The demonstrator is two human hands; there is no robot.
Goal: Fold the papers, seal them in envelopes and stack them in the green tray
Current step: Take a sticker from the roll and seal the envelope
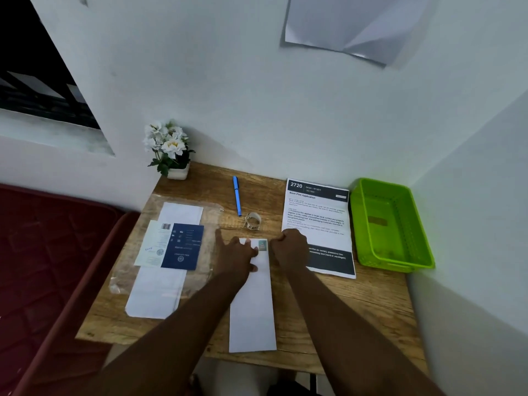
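A long white envelope [253,310] lies lengthwise on the wooden desk [343,310], with a small greenish stamp [262,245] at its far end. My left hand [235,252] rests flat on the envelope's far end, fingers spread, fingertips next to the stamp. My right hand [288,247] is curled into a fist at the envelope's right edge, beside the stamp. The green tray [368,224] stands at the desk's right side, with nothing visibly stacked in it. A printed sheet [317,218] lies between the envelope and the tray.
At the left lies a clear plastic pack of white envelopes [160,292] with a blue label. A blue pen [237,199] and a tape roll [253,221] lie behind the envelope. A flower pot [177,167] stands at the back left corner. A dark red mattress [43,252] borders the desk's left.
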